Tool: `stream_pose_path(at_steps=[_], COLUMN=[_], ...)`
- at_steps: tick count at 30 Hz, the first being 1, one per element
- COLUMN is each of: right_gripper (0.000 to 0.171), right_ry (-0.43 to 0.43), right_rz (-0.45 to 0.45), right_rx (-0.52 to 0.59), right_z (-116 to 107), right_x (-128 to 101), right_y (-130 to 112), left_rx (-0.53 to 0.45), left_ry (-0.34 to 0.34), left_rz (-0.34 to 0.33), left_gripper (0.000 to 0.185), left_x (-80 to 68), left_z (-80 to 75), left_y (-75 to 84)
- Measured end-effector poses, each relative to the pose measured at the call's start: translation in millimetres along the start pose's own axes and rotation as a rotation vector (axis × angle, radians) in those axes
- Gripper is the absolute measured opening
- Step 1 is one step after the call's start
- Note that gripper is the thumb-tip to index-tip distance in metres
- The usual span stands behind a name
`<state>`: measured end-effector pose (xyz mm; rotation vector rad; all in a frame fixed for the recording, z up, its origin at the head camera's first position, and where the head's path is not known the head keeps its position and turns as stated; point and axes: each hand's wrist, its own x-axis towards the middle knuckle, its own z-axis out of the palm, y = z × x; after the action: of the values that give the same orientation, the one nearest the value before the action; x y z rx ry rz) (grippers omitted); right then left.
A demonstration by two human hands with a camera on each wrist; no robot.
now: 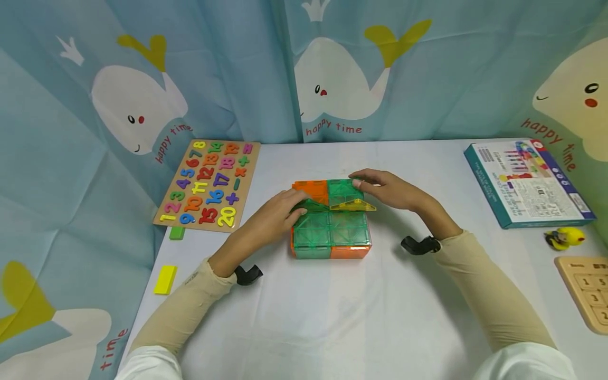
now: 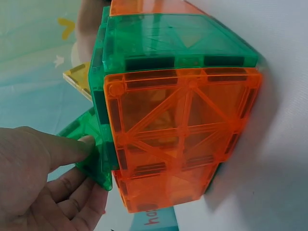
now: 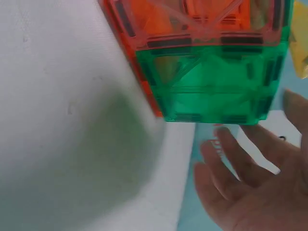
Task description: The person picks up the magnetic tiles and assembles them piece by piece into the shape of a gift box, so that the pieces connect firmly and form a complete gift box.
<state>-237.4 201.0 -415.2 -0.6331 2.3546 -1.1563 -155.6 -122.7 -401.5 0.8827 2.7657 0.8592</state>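
At table centre, the tile box (image 1: 331, 227) sits between both hands: left hand (image 1: 277, 214) at 9 o'clock pinches a green tile (image 2: 89, 147) against its wall to steady it, right hand (image 1: 387, 189) at 1 o'clock rests spread fingers on top.

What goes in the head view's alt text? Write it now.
A person's left hand and right hand touch the top of a green and orange magnetic tile box on a white table, with a number puzzle board at left.
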Motion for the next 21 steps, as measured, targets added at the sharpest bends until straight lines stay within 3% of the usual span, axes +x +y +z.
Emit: stream_pose_path(at_steps=[4, 9, 16, 21], right_gripper=[0.047, 0.04, 0.018, 0.016], right_ry=[0.083, 0.028, 0.009, 0.018], right_rz=[-0.063, -0.181, -0.3, -0.307], right_rx=[-0.05, -0.147, -0.311, -0.379], right_z=[0.8, 14.5, 32.8, 35.7], right_x=[-13.9, -27.9, -27.1, -26.7], right_y=[-17.2, -43.1, -44.8, -47.4], left_rx=[-0.003, 0.007, 0.016, 0.02], left_ry=[0.007, 0.003, -0.007, 0.001], left_rz=[0.012, 0.0, 0.013, 0.016], left_gripper=[0.026, 0.027, 0.026, 0.027], left_x=[-0.5, -1.1, -1.8, -3.7], left_z=[1.0, -0.1, -2.3, -2.0], left_y=[-0.3, -0.1, -1.4, -2.9])
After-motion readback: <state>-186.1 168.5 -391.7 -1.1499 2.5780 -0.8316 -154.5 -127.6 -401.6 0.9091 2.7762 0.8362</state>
